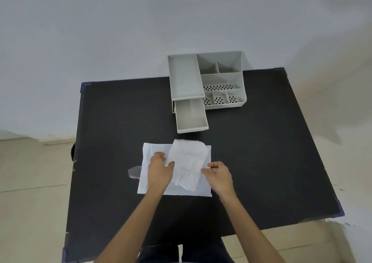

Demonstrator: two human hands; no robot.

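Observation:
A white square sheet [155,150] lies flat on the black table [261,142]. On top of it rests a crumpled translucent white packet [189,162], tilted. My left hand [160,171] grips the packet's left edge with thumb and curled fingers. My right hand [218,174] pinches the packet's right edge between thumb and forefinger. A small clear plastic scrap [134,171] sticks out at the sheet's left side.
A grey plastic desk organizer [241,75] with several compartments stands at the table's far edge, its drawer [191,117] pulled open toward me. A pale wall rises behind, and tiled floor shows on both sides of the table.

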